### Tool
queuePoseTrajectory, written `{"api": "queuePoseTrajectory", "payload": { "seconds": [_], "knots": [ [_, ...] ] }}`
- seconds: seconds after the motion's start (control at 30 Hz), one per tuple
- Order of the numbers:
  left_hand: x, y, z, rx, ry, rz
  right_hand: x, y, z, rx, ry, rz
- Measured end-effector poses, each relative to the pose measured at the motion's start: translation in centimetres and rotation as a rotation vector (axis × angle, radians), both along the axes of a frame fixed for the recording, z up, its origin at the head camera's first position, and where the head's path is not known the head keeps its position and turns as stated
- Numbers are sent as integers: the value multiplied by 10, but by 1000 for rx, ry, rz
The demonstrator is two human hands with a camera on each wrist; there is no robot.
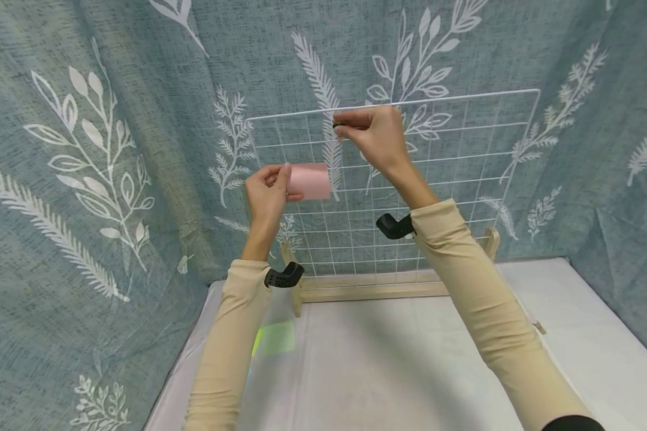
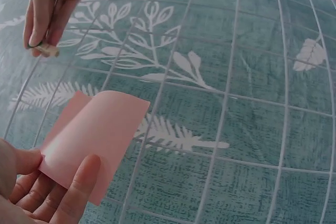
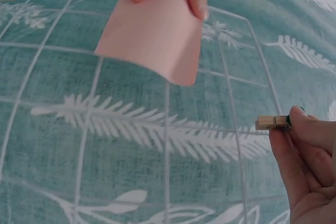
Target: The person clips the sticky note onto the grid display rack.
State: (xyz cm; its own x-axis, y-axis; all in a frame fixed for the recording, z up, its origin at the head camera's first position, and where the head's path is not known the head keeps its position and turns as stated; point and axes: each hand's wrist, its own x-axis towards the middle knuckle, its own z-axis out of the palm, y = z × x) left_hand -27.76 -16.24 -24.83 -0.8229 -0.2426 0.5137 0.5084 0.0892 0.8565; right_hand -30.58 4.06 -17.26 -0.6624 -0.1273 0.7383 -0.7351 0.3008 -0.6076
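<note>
My left hand (image 1: pixel 266 191) holds a pink sheet of paper (image 1: pixel 310 181) by one edge, thumb on one face and fingers on the other. In the left wrist view the pink sheet (image 2: pixel 94 140) bends in a soft curve. Higher and to the right, my right hand (image 1: pixel 374 134) pinches a small wooden clothespin (image 3: pixel 273 123) with a dark part at the finger end. Its wooden tip points away from the fingers. Both hands are in front of a white wire grid panel (image 1: pixel 437 160), the right one overlapping its top bar.
Wooden feet and a wooden base bar (image 1: pixel 374 292) hold the grid upright on a white table (image 1: pixel 377 359). A pale green sheet (image 1: pixel 277 339) lies at the table's left. Behind hangs a blue-green curtain (image 1: pixel 156 72) with white leaf prints. A small wooden piece (image 1: pixel 540 327) lies beyond my right sleeve.
</note>
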Motion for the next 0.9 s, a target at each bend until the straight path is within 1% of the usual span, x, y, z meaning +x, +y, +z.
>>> {"api": "queuePoseTrajectory", "payload": {
  "seconds": [0.2,0.33,0.4,0.5,0.63,0.7,0.8,0.9],
  "knots": [
    [-3,1,6,28,29,13,-1,-11,15,-7,35,46],
    [-5,1,9,45,23,16,-3,-18,25,-14,39,50],
    [-6,2,12,74,22,17,-4,-20,29,-9,43,46],
    [-7,0,18,126,15,18,-7,-24,33,-13,29,38],
    [-8,-1,28,166,13,9,-11,-28,39,-31,5,41],
    [-8,-1,32,172,16,7,-13,-30,42,-28,3,45],
    [-9,-1,38,172,15,11,-14,-34,47,5,2,34],
    [-10,-1,44,155,16,11,-16,-37,51,45,-22,17]
  ]
}}
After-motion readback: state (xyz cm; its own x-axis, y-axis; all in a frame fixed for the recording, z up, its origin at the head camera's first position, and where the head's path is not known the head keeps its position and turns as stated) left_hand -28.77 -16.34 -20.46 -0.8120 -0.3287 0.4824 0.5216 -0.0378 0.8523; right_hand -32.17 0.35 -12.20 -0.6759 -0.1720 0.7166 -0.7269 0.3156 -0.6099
